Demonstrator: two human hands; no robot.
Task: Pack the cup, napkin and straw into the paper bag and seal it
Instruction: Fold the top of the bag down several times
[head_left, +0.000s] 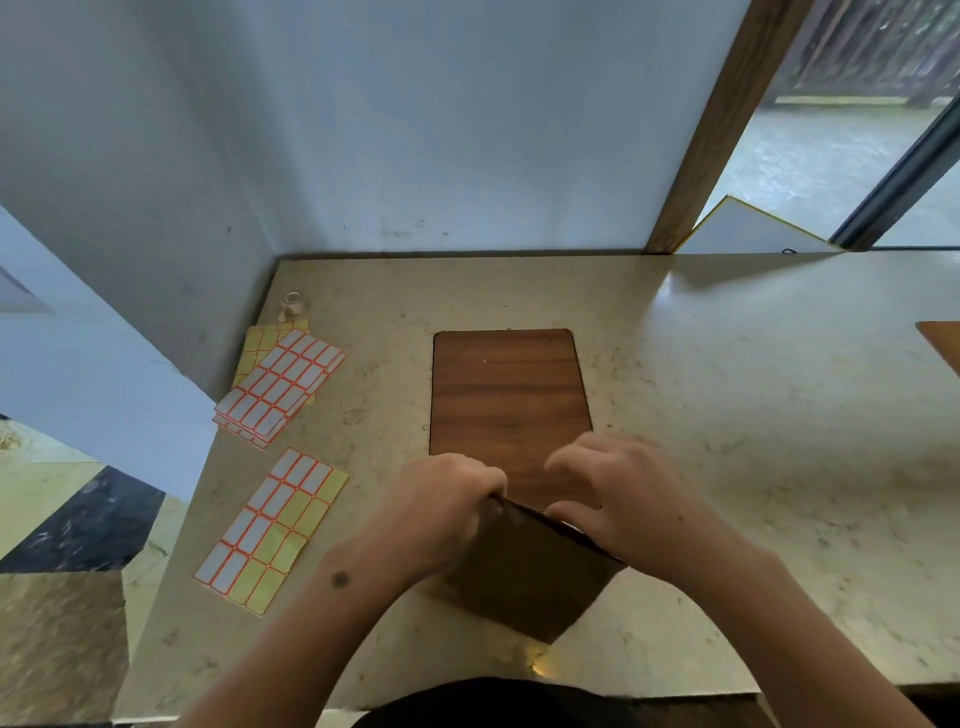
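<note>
A dark brown paper bag (524, 577) stands near the front edge of the beige counter (727, 415), just in front of a wooden board (509, 395). My left hand (441, 504) grips the bag's top edge at its left corner. My right hand (618, 499) holds the top edge on the right side, fingers curled over it. The bag's contents are hidden; no cup, napkin or straw shows.
Sheets of orange-bordered sticker labels lie on the left: a stack (283, 384) and a partly used sheet (272, 530). A small roll of tape (292, 301) sits in the back left corner. A wall closes the left and back; another wooden board (943, 343) shows at the right edge.
</note>
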